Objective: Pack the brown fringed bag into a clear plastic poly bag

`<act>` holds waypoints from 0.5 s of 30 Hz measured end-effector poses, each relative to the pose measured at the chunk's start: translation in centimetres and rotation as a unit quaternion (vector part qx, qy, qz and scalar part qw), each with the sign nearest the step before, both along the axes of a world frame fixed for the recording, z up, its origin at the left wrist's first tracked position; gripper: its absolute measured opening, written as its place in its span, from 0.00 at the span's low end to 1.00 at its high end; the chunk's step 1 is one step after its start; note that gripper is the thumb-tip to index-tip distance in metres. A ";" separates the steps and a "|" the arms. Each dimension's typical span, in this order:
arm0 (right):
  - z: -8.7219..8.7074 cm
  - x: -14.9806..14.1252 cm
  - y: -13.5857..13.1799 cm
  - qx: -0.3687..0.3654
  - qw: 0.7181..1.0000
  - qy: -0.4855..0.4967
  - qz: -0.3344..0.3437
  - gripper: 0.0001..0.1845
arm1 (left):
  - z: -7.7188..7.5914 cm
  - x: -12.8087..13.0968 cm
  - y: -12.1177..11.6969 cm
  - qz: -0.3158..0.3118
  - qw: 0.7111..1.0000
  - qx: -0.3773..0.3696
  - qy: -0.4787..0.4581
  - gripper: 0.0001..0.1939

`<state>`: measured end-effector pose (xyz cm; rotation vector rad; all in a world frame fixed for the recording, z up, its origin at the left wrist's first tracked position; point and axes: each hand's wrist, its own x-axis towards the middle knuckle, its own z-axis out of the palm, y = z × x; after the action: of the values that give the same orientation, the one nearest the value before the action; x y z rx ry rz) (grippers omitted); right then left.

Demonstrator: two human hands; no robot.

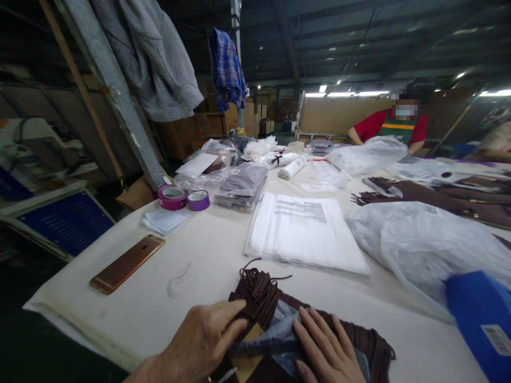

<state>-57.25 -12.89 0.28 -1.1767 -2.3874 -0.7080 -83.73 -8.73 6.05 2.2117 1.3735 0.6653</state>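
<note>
A dark brown fringed piece, with bunched cords at its far corner, lies on the table right in front of me. Clear plastic film and a bit of tan card rest across it. My left hand is at its left side, thumb and forefinger closed at the edge by the cords. On the film and brown material my right hand lies flat, fingers stretched out. The near part of the piece is cut off by the frame and partly covered by my hands.
Beyond is a stack of white plastic bags. A phone, purple tape rolls and papers lie left. At right are a clear plastic bag, a blue object and brown fringed goods. A person stands across.
</note>
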 end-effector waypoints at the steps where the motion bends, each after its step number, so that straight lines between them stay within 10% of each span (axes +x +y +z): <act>1: 0.2 0.5 0.3 -0.006 0.999 0.029 -0.011 0.33 | 0.4 0.4 1.2 -0.010 1.000 0.013 0.007 0.12; 6: 2.4 3.5 5.3 -0.083 0.961 0.253 -0.080 0.17 | 0.0 4.7 8.9 -0.056 0.996 0.059 0.032 0.12; 15: 1.3 7.0 17.7 -0.285 0.945 0.119 -0.108 0.08 | -3.4 9.9 18.6 -0.144 0.981 0.001 0.127 0.14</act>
<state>-50.25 4.78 1.59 -1.6595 -2.3363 0.0957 -73.78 9.86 2.67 2.4986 1.1272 0.2891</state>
